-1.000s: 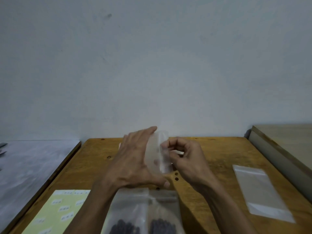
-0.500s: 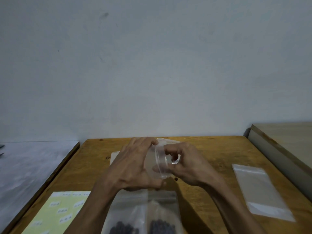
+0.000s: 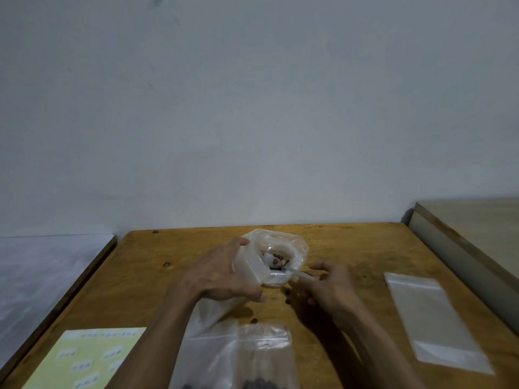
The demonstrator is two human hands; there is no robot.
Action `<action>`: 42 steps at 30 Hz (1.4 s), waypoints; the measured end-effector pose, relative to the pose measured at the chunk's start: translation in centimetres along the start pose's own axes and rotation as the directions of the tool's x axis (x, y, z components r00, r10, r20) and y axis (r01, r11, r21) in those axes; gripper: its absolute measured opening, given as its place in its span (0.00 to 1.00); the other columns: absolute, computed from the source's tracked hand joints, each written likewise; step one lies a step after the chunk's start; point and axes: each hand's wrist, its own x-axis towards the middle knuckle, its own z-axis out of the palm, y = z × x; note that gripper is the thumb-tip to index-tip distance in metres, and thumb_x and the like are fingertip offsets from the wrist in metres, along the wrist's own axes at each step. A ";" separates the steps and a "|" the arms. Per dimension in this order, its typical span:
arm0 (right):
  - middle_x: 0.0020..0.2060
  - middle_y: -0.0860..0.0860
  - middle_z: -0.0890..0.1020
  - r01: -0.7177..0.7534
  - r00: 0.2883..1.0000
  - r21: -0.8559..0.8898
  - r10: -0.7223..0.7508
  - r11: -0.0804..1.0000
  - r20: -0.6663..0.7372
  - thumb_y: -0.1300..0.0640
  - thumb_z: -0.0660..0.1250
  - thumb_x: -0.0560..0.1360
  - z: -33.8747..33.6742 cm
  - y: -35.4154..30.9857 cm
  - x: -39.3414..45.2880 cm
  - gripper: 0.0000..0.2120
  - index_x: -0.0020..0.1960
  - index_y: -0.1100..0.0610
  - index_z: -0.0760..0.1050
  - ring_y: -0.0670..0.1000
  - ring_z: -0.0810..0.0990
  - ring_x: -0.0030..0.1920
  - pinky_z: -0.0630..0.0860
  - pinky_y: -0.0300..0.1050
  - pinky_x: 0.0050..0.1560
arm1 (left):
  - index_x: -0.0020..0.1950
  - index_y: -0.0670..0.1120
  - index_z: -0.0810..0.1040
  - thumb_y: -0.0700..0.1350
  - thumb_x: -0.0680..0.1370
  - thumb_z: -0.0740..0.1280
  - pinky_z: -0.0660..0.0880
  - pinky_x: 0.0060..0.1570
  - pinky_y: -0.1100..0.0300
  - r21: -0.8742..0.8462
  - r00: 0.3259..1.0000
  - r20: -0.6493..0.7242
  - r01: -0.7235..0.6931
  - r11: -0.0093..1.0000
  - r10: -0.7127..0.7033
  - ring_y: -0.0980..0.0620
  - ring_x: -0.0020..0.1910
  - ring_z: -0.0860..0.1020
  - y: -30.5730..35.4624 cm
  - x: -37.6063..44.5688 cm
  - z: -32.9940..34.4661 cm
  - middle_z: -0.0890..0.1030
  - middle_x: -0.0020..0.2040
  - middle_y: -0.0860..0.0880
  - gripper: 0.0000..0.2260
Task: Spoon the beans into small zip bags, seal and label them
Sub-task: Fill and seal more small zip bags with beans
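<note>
Lying at the lower left of the worktop point(image 3: 146, 276) is a yellow label sheet point(image 3: 84, 357); at centre the left hand point(image 3: 222, 276) grips an open bag of beans point(image 3: 276, 256), the right hand point(image 3: 328, 287) pinches a white spoon point(image 3: 297, 273) dipping into it; an empty zip bag point(image 3: 432, 321) lies right

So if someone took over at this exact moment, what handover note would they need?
Left hand holds the small zip bag open, mouth up. Right hand pinches the spoon, its bowl with beans inside the bag's mouth.
Filled bags lie at the near edge; label sheet near left; empty bag right.
Left: finish filling, seal, label, then the empty bag.
</note>
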 end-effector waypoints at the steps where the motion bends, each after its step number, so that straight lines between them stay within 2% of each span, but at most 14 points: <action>1: 0.43 0.57 0.86 -0.017 0.999 0.115 0.021 0.993 -0.037 0.58 0.77 0.71 0.5 0.1 0.4 0.21 0.62 0.56 0.76 0.59 0.87 0.42 0.85 0.57 0.44 | 0.79 0.57 0.56 0.67 0.55 0.78 0.78 0.59 0.49 -0.015 1.000 0.019 0.009 1.000 -0.009 0.48 0.61 0.74 0.2 0.4 0.1 0.71 0.71 0.50 0.56; 4: 0.40 0.56 0.85 -0.023 0.980 0.343 0.089 0.939 -0.179 0.57 0.74 0.74 1.9 0.0 1.0 0.08 0.52 0.56 0.82 0.55 0.83 0.38 0.85 0.59 0.43 | 0.79 0.52 0.58 0.60 0.64 0.80 0.73 0.51 0.60 -0.045 0.998 0.053 0.027 0.999 -0.024 0.52 0.59 0.70 0.4 0.8 0.3 0.69 0.69 0.51 0.50; 6: 0.40 0.53 0.85 0.058 0.963 0.306 0.027 0.950 -0.268 0.55 0.71 0.77 2.5 -0.2 0.8 0.04 0.51 0.51 0.82 0.53 0.84 0.40 0.85 0.58 0.42 | 0.77 0.50 0.62 0.58 0.66 0.80 0.70 0.44 0.64 -0.062 0.998 0.058 0.035 0.997 -0.031 0.54 0.55 0.69 0.3 0.9 0.4 0.69 0.64 0.53 0.45; 9: 0.40 0.45 0.82 0.345 0.880 -0.072 -0.349 0.936 -0.322 0.54 0.66 0.81 2.5 0.0 -0.7 0.06 0.54 0.48 0.80 0.38 0.77 0.41 0.73 0.33 0.37 | 0.78 0.51 0.61 0.63 0.64 0.80 0.74 0.52 0.57 -0.087 0.997 0.050 0.067 0.994 -0.063 0.53 0.58 0.70 -0.4 0.9 0.6 0.68 0.68 0.53 0.48; 11: 0.46 0.47 0.82 0.509 0.754 -0.352 -0.604 0.785 -0.258 0.55 0.64 0.81 2.3 1.0 -0.9 0.09 0.58 0.52 0.81 0.35 0.74 0.43 0.68 0.27 0.40 | 0.79 0.51 0.59 0.65 0.61 0.79 0.75 0.59 0.52 -0.110 0.996 0.048 0.084 0.990 -0.079 0.51 0.62 0.70 -1.0 1.0 0.7 0.67 0.70 0.52 0.53; 13: 0.49 0.46 0.79 0.541 0.703 -0.471 -0.682 0.697 -0.203 0.57 0.63 0.81 2.5 2.0 -1.0 0.10 0.59 0.54 0.80 0.35 0.72 0.44 0.67 0.23 0.43 | 0.80 0.52 0.58 0.69 0.56 0.77 0.75 0.61 0.50 -0.131 0.997 0.036 0.071 0.989 -0.066 0.50 0.63 0.71 -1.1 0.9 0.6 0.68 0.72 0.52 0.58; 17: 0.45 0.45 0.78 0.491 0.717 -0.376 -0.610 0.786 -0.338 0.57 0.61 0.82 3.6 2.9 -0.8 0.10 0.57 0.54 0.81 0.41 0.76 0.46 0.66 0.28 0.44 | 0.80 0.53 0.59 0.68 0.55 0.78 0.74 0.59 0.53 -0.208 1.000 -0.008 -0.005 0.978 0.004 0.52 0.64 0.70 -0.6 0.9 0.3 0.67 0.73 0.52 0.58; 20: 0.42 0.47 0.81 0.360 0.812 -0.121 -0.374 0.925 -0.447 0.55 0.61 0.83 4.0 2.8 -0.5 0.11 0.54 0.55 0.82 0.46 0.79 0.44 0.70 0.35 0.39 | 0.79 0.55 0.62 0.69 0.55 0.80 0.76 0.59 0.53 -0.267 0.998 -0.031 -0.053 0.962 0.047 0.53 0.65 0.72 -0.3 1.0 -0.1 0.69 0.72 0.54 0.57; 23: 0.38 0.48 0.82 0.260 0.873 0.026 -0.223 0.965 -0.434 0.53 0.61 0.83 4.1 2.5 -0.5 0.11 0.51 0.55 0.81 0.47 0.81 0.41 0.72 0.39 0.35 | 0.78 0.56 0.64 0.74 0.49 0.78 0.78 0.61 0.48 -0.262 0.998 -0.043 -0.049 0.964 0.039 0.52 0.64 0.74 -0.4 1.3 -0.4 0.71 0.72 0.55 0.60; 27: 0.39 0.50 0.84 0.234 0.900 0.121 -0.168 0.965 -0.402 0.54 0.61 0.83 3.8 2.2 -0.8 0.09 0.51 0.53 0.80 0.43 0.81 0.37 0.70 0.29 0.28 | 0.78 0.56 0.64 0.75 0.48 0.78 0.77 0.62 0.46 -0.273 1.000 -0.015 0.002 0.962 -0.006 0.52 0.63 0.76 -1.3 1.4 -0.2 0.73 0.71 0.54 0.62; 31: 0.36 0.51 0.84 0.186 0.932 0.159 -0.123 0.970 -0.340 0.54 0.61 0.83 4.2 2.1 -0.9 0.10 0.49 0.55 0.80 0.47 0.83 0.36 0.75 0.35 0.31 | 0.75 0.56 0.68 0.69 0.51 0.81 0.77 0.58 0.53 -0.366 1.000 -0.005 -0.027 0.930 0.027 0.56 0.61 0.77 -1.4 1.4 0.2 0.78 0.65 0.56 0.55; 35: 0.33 0.53 0.83 0.098 0.969 0.434 0.013 0.896 -0.246 0.56 0.63 0.82 4.6 1.7 -0.8 0.07 0.49 0.55 0.79 0.50 0.81 0.32 0.79 0.46 0.37 | 0.66 0.62 0.72 0.61 0.55 0.84 0.75 0.47 0.65 -0.405 0.995 0.004 -0.091 0.910 0.101 0.65 0.54 0.77 -0.3 1.4 0.1 0.79 0.58 0.63 0.42; 40: 0.33 0.55 0.83 0.071 0.983 0.523 0.030 0.849 -0.183 0.56 0.64 0.82 3.6 1.7 -0.3 0.09 0.50 0.60 0.80 0.52 0.79 0.33 0.83 0.57 0.44 | 0.73 0.56 0.67 0.52 0.63 0.83 0.73 0.45 0.67 -0.405 0.999 0.015 -0.033 0.914 0.043 0.65 0.53 0.75 -2.0 1.3 0.5 0.77 0.56 0.63 0.42; 42: 0.33 0.54 0.82 0.077 0.984 0.520 0.018 0.851 -0.175 0.56 0.63 0.82 3.1 1.6 -0.4 0.09 0.50 0.59 0.79 0.52 0.79 0.34 0.83 0.56 0.42 | 0.73 0.57 0.65 0.51 0.63 0.83 0.73 0.45 0.68 -0.414 0.999 0.018 -0.023 0.910 0.033 0.66 0.52 0.74 -2.3 1.2 1.0 0.75 0.55 0.63 0.43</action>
